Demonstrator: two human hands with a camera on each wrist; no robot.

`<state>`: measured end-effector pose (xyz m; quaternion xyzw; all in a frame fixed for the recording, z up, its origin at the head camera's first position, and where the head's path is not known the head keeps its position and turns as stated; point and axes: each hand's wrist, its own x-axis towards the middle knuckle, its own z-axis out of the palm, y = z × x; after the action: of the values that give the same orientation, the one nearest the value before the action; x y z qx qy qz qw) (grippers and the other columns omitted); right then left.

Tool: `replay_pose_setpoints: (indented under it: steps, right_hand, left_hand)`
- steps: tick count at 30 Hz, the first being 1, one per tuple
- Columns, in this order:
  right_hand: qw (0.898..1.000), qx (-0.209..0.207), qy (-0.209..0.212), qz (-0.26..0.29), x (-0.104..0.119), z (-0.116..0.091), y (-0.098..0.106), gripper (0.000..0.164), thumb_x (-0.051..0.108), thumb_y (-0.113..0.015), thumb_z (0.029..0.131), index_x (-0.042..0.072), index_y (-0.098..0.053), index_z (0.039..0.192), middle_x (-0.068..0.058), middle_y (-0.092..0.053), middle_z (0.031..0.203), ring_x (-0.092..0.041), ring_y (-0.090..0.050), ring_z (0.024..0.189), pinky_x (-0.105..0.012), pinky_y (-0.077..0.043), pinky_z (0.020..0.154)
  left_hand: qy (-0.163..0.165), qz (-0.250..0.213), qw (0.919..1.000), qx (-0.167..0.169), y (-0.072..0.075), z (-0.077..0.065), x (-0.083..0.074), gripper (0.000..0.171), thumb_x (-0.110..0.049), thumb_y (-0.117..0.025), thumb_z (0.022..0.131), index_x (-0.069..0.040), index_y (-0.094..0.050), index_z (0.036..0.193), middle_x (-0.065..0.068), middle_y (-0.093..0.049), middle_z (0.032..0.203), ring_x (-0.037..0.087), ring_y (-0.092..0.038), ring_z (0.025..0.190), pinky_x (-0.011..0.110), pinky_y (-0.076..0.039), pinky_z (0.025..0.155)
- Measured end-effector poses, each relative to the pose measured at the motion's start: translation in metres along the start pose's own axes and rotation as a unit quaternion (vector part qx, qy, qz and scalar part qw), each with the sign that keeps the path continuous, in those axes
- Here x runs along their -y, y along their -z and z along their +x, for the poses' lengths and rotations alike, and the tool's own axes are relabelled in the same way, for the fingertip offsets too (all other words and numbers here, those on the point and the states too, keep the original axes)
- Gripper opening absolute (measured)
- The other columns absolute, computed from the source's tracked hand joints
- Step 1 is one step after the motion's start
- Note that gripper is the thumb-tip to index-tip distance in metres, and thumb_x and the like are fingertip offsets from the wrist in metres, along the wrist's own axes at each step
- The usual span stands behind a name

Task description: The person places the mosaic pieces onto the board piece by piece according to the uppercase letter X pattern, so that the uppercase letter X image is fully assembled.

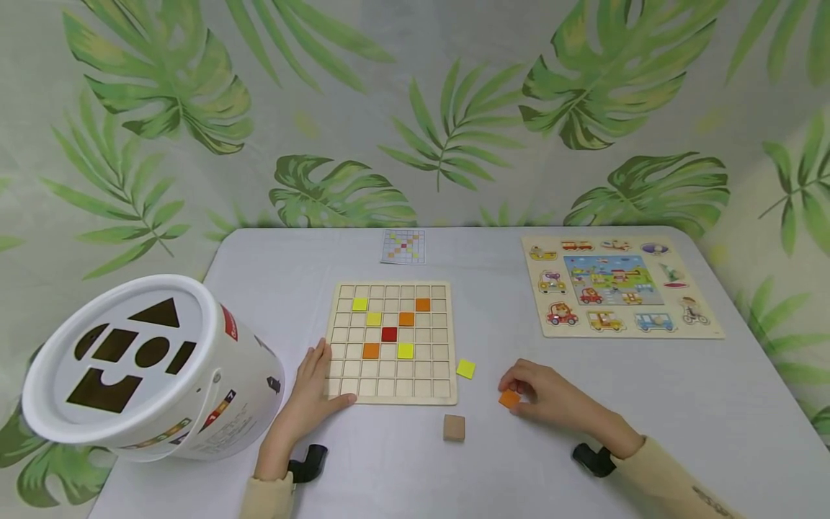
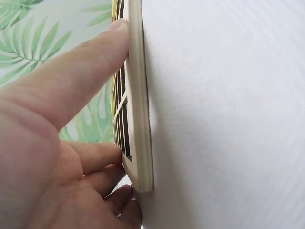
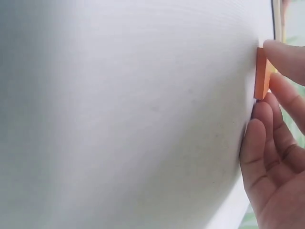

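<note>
A wooden grid board [image 1: 392, 388] lies flat on the white table, its cells partly filled with yellow and orange tiles around one red tile [image 1: 389, 334]. My left hand [image 1: 313, 389] rests at the board's near left corner, thumb on the front rim and fingers along the left side. The left wrist view shows the thumb [image 2: 90, 67] straight on the rim. My right hand [image 1: 554, 396] pinches an orange square tile [image 3: 260, 76] between thumb and fingers, low at the table right of the board. A loose yellow tile [image 1: 465, 368] lies between board and right hand.
In front of the board sits a small wooden cube [image 1: 454, 428]. Behind it lies a pattern card [image 1: 403, 246]. A vehicle picture puzzle [image 1: 616, 328] is at the back right. A large white bucket [image 1: 240, 404] with a shape-hole lid stands left, close to the left arm.
</note>
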<state>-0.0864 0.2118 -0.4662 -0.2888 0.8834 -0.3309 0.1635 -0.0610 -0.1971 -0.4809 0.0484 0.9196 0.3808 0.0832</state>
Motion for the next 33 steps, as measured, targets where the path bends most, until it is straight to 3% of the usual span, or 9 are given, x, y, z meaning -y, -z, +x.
replay_pose_setpoints:
  steps: [4, 10, 15, 21, 26, 33]
  right_hand:
    - [1.0, -0.003, 0.009, 0.0, 0.002, 0.006, 0.0, 0.026, 0.002, -0.074, 0.078, 0.013, -0.064, 0.099, 0.007, -0.052, 0.088, -0.01, -0.05, 0.08, -0.023, -0.046, 0.068]
    - [1.0, 0.005, 0.003, -0.004, 0.005, 0.007, 0.0, 0.028, 0.011, -0.079, 0.077, 0.013, -0.063, 0.101, 0.007, -0.052, 0.09, -0.01, -0.051, 0.082, -0.024, -0.047, 0.073]
    - [1.0, 0.011, -0.003, -0.022, 0.006, 0.004, 0.001, 0.03, 0.006, -0.078, 0.076, 0.012, -0.062, 0.102, 0.008, -0.051, 0.093, -0.01, -0.051, 0.084, -0.025, -0.048, 0.075]
    - [0.999, -0.021, 0.02, -0.026, 0.007, 0.009, -0.001, 0.03, 0.001, -0.077, 0.075, 0.01, -0.063, 0.1, 0.007, -0.054, 0.093, -0.01, -0.051, 0.082, -0.024, -0.048, 0.072]
    - [0.998, -0.046, 0.041, -0.026, 0.019, 0.028, -0.004, 0.029, 0.002, -0.075, 0.076, 0.009, -0.064, 0.102, 0.007, -0.057, 0.096, -0.012, -0.054, 0.083, -0.026, -0.049, 0.074]
    - [0.997, -0.012, 0.073, 0.011, 0.051, 0.076, -0.008, 0.028, 0.002, -0.074, 0.08, 0.004, -0.066, 0.106, 0.003, -0.06, 0.099, -0.015, -0.055, 0.086, -0.029, -0.051, 0.076]
  left_hand:
    - [-0.001, -0.005, 1.0, 0.0, 0.0, 0.0, -0.001, 0.097, -0.02, -0.078, 0.079, 0.013, -0.017, 0.146, 0.024, -0.004, 0.157, 0.042, 0.003, 0.141, 0.06, -0.007, 0.109]
    - [0.001, -0.005, 1.0, 0.003, -0.001, 0.002, -0.003, 0.096, -0.02, -0.078, 0.08, 0.013, -0.016, 0.147, 0.023, -0.004, 0.157, 0.041, 0.004, 0.142, 0.059, -0.006, 0.11]
    - [0.0, -0.003, 1.0, 0.001, 0.0, 0.002, -0.003, 0.097, -0.019, -0.078, 0.08, 0.012, -0.016, 0.147, 0.023, -0.003, 0.157, 0.041, 0.004, 0.142, 0.059, -0.007, 0.11]
    - [0.003, -0.004, 1.0, 0.003, 0.001, 0.001, -0.002, 0.098, -0.019, -0.078, 0.08, 0.012, -0.014, 0.147, 0.023, -0.003, 0.157, 0.041, 0.004, 0.142, 0.059, -0.007, 0.11]
    - [0.01, -0.004, 0.9999, 0.006, 0.001, 0.001, -0.001, 0.098, -0.019, -0.078, 0.08, 0.012, -0.014, 0.147, 0.023, -0.002, 0.157, 0.04, 0.005, 0.142, 0.058, -0.005, 0.11]
    - [0.008, -0.008, 0.9999, 0.003, 0.001, 0.0, -0.002, 0.098, -0.019, -0.078, 0.08, 0.012, -0.015, 0.147, 0.022, -0.003, 0.157, 0.04, 0.005, 0.142, 0.059, -0.006, 0.11]
